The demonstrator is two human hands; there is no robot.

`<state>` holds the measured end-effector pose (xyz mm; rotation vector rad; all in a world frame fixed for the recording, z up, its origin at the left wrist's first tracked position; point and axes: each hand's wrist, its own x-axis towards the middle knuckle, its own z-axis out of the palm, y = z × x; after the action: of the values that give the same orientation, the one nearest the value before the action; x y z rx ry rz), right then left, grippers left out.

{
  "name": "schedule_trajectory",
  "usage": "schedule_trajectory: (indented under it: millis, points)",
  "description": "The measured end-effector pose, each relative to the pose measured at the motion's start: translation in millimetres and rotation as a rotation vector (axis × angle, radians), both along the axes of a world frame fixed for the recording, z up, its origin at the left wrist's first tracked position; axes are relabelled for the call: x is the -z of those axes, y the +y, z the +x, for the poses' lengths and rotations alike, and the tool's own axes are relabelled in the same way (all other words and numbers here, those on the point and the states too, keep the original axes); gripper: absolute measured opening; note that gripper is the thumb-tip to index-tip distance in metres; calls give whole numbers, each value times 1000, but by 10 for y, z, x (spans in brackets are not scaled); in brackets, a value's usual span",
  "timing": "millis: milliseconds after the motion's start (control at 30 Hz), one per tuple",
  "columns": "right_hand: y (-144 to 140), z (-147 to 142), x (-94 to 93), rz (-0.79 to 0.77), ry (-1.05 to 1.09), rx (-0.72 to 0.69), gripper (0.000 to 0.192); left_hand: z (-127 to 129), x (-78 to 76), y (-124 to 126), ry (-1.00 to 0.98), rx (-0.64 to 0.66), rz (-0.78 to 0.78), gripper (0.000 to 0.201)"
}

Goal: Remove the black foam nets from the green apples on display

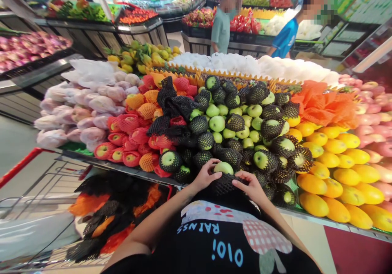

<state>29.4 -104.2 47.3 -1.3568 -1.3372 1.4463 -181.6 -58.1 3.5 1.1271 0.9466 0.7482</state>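
My left hand [204,177] and my right hand [251,185] both grip a black foam net sleeve [225,183] around a green apple [223,167], held close to my chest at the front edge of a fruit stand [309,215]. The apple's top pokes out of the net between my thumbs. Right behind it lies a heap of green apples [241,114], some bare, many in black nets [174,104]. Red apples in red and orange nets [130,137] lie to the left.
Yellow mangoes [330,168] fill the stand's right side, bagged pink fruit [79,114] its left. A shopping cart [36,200] at lower left holds loose black and orange nets [107,212]. Two people stand beyond the stand at other displays.
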Motion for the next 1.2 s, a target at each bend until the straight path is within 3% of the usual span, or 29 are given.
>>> schedule_trajectory:
  millis: [133,267,400,467,567,700,833,967,1100,1200]
  points:
    - [80,-26,-93,110,-59,71,36,51,3,-68,30,130,62,52]
    - [129,-114,-60,177,-99,117,33,70,29,-90,48,228,96,53]
    - [150,-153,14,227,-114,144,32,79,68,-93,-20,185,3,45]
    - [121,-149,40,180,-65,93,32,92,66,-97,-55,137,-20,41]
    - [25,-144,81,105,43,-39,49,102,10,-91,-47,64,26,34]
    - [-83,-191,155,68,28,-123,82,79,-118,-84,81,14,177,33]
    - [-90,-251,213,20,-38,-21,63,49,-195,-101,398,100,407,32]
    - [-80,-260,240,21,-20,99,60,35,-226,-106,646,42,687,29]
    - [-79,-245,252,31,-4,151,63,27,-296,-75,549,46,753,27]
    - [-77,-231,240,30,5,159,64,15,-356,-39,370,58,592,29]
